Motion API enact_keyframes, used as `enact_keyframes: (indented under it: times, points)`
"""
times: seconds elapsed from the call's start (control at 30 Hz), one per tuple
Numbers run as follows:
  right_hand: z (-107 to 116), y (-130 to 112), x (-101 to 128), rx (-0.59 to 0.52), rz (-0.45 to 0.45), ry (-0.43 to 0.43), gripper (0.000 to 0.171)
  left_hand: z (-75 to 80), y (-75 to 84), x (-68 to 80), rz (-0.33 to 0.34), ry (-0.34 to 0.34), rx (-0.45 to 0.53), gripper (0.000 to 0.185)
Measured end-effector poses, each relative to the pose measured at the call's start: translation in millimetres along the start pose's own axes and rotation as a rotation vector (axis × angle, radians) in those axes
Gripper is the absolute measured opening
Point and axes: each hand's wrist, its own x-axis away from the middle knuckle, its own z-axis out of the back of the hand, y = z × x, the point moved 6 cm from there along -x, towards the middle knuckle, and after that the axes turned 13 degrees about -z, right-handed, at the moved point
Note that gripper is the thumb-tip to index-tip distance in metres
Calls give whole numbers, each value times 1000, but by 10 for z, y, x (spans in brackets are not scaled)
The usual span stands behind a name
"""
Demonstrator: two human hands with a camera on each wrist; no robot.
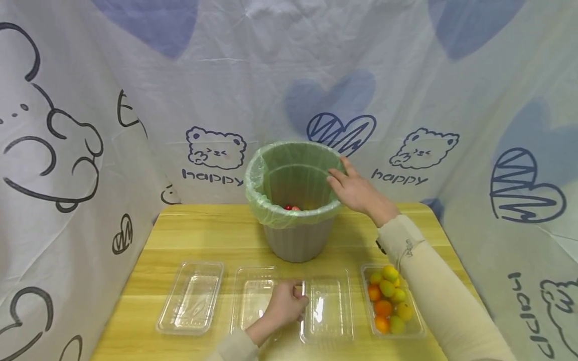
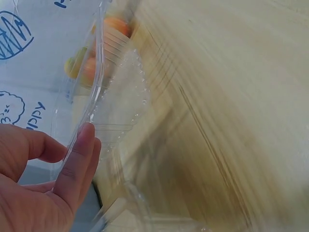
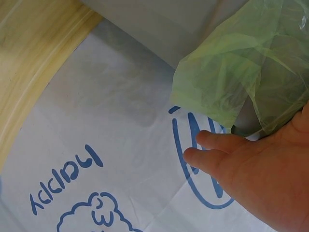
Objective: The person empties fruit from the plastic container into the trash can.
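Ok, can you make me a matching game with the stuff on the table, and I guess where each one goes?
Things:
1. bin
2. fruit tray
3. left hand
4. right hand

Places:
A. at the bin's rim
B. far right of the tray row
C. behind the trays, lined with a green bag
D. on the open clear box

Pairs: 1-C, 2-B, 3-D, 4-A
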Motion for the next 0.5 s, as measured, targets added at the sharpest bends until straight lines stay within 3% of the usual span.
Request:
enact_keyframes:
  times: [0.5]
  points:
    - [-21,-3,-6,-9,14,17,64,-88,-113,9,-13,2,-21,55]
